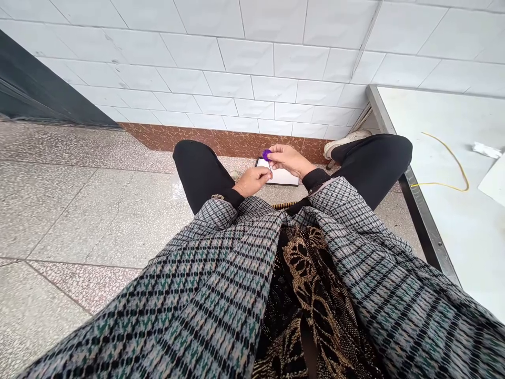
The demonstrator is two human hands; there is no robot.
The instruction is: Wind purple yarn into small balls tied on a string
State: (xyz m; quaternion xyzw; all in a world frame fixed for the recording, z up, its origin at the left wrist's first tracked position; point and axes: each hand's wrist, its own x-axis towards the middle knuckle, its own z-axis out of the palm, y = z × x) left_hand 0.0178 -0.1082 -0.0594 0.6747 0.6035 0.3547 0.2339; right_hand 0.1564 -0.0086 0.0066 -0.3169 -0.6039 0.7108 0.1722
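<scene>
My right hand (290, 160) pinches a small purple round piece (266, 154) between its fingertips. It looks fuzzy or ridged, but it is too small to tell its kind. A thin dark strand or stem runs down from it to my left hand (252, 181), whose fingers are closed on the lower end. Both hands are close together between my knees. Beneath them lies a white flat board or shallow tray (286, 178) with a dark rim, partly covered by the hands.
To the right stands a white-topped table (437, 221) with a metal edge; a bent yellow strip (465, 171) and a crumpled white piece (486, 150) lie on it. A white tiled wall (252, 63) rises ahead. At the left are a dark panel (47, 89) and speckled floor (98, 210).
</scene>
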